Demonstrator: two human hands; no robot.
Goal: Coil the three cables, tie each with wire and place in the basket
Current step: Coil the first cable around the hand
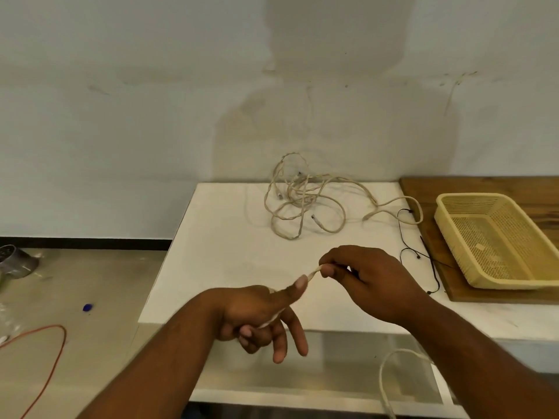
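Note:
A beige cable [313, 271] runs between my two hands above the front of the white table [217, 237]. My left hand [260, 316] holds it under the thumb and across the palm, with two fingers pointing down. My right hand [360, 276] pinches the cable's upper part with curled fingertips. A slack loop of beige cable [390, 367] hangs below the table's front edge under my right arm. A tangled heap of beige cables [302, 201] lies at the back of the table. The yellow mesh basket [453, 228] stands at the right. Thin black wires [406, 234] lie beside it.
The basket rests on a wooden board [423, 189] at the table's right side. A wall rises right behind the table. On the floor at the left lie an orange cord [57, 358], a blue cap [87, 307] and a grey metal object [15, 261].

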